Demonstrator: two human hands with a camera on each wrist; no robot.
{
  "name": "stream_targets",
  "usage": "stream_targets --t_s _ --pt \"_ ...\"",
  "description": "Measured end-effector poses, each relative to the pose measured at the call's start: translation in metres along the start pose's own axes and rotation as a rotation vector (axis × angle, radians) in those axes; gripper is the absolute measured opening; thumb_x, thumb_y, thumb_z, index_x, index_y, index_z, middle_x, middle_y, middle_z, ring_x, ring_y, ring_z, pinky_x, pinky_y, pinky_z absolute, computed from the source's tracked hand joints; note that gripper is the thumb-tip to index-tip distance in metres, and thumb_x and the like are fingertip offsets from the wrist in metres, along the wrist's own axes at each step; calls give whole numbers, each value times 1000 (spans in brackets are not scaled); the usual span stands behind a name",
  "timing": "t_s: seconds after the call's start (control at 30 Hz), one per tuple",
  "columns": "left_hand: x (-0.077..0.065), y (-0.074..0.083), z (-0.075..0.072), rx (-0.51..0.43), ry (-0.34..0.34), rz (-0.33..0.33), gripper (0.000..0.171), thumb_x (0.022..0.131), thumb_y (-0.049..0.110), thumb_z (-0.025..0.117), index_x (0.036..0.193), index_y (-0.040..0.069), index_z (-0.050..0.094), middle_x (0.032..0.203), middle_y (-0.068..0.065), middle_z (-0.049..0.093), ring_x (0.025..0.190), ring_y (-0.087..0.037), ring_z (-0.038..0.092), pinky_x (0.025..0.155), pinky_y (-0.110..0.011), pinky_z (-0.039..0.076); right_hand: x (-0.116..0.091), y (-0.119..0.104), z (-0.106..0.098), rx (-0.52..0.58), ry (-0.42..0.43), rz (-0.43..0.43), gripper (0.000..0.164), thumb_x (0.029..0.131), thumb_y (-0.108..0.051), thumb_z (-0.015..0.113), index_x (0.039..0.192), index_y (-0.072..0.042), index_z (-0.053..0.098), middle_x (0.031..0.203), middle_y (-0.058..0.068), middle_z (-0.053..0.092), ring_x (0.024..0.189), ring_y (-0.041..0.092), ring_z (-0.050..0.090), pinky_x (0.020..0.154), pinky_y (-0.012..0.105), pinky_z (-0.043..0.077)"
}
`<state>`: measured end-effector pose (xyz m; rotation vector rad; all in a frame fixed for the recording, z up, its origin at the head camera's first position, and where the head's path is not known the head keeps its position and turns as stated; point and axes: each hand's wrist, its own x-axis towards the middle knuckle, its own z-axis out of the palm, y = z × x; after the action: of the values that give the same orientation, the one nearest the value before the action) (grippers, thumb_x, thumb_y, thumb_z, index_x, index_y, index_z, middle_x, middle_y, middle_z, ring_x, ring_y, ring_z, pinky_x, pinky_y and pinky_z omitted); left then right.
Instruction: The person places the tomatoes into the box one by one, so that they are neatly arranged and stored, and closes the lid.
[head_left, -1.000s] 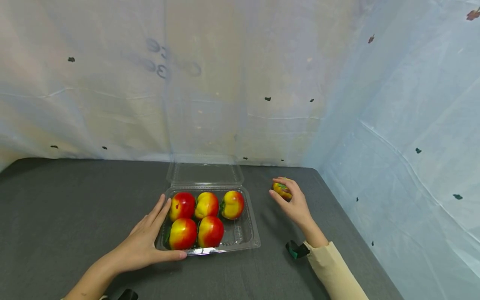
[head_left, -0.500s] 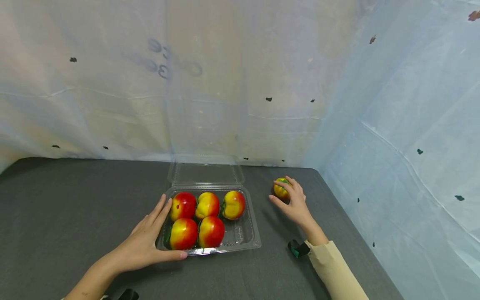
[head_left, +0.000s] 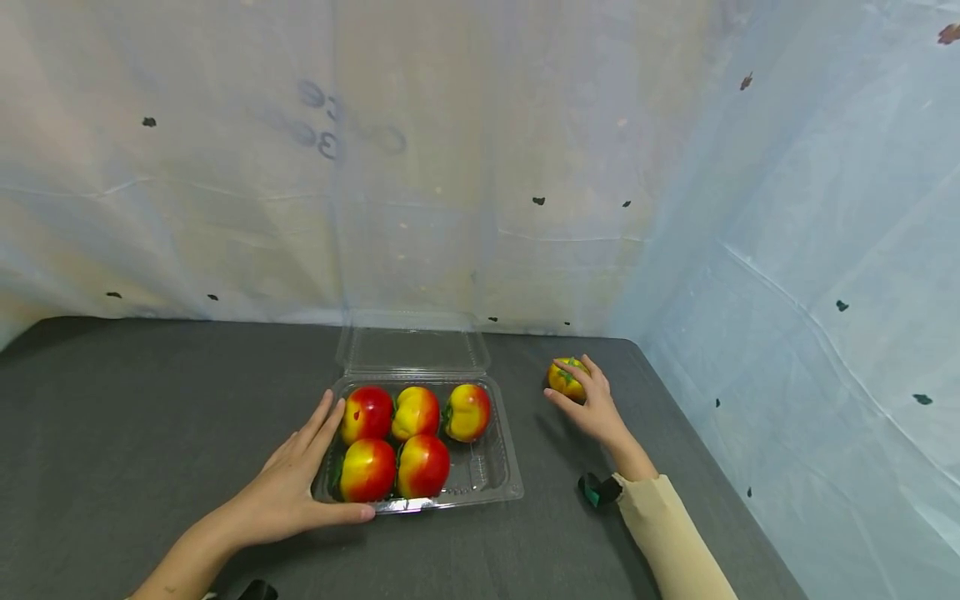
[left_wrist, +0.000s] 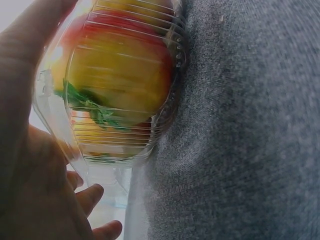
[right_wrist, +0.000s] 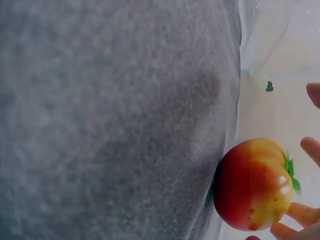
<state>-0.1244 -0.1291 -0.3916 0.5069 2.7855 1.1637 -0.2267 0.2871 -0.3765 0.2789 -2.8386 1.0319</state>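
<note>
A clear plastic clamshell box [head_left: 483,492] holds several red-and-yellow fruits, among them a fruit [head_left: 423,467] in its front row. My left hand [head_left: 281,492] rests against the box, fingers along the left side and thumb along the front edge. In the left wrist view, a fruit [left_wrist: 120,70] with a green calyx shows through the ridged wall. To the right of the box, another such fruit [head_left: 561,385] sits on the table, calyx up. My right hand [head_left: 596,408] is over and beside it, fingers spread; in the right wrist view some fingertips [right_wrist: 302,214] reach its edge.
The box's transparent lid [head_left: 412,348] lies open toward the back wall. A grey cloth covers the table [head_left: 165,400]. Pale plastic sheeting [head_left: 450,167] hangs behind and along the right side. The front right compartment [head_left: 476,467] of the box shows bare.
The loose fruit has turned so its green calyx shows on top. My right hand has loosened and shifted slightly to the right. The left hand and box stay in place.
</note>
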Motion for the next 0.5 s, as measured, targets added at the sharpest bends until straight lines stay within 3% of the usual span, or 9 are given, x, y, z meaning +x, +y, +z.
stream_targets --t_s 0.1,0.5 --pt "0 0 1 -2 1 0 123 68 61 76 156 21 0 162 -9 -8 140 -53 12 97 -80 11 2 2 0 7 10 -5 57 92 -27 62 144 -9 44 157 27 8 142 50 6 105 72 22" --pt "-1 0 1 2 7 -2 123 67 63 76 156 22 1 162 -8 -7 141 -51 12 98 -80 11 11 9 0 -10 16 36 67 94 -27 61 151 -10 31 154 32 13 141 51 16 109 68 23"
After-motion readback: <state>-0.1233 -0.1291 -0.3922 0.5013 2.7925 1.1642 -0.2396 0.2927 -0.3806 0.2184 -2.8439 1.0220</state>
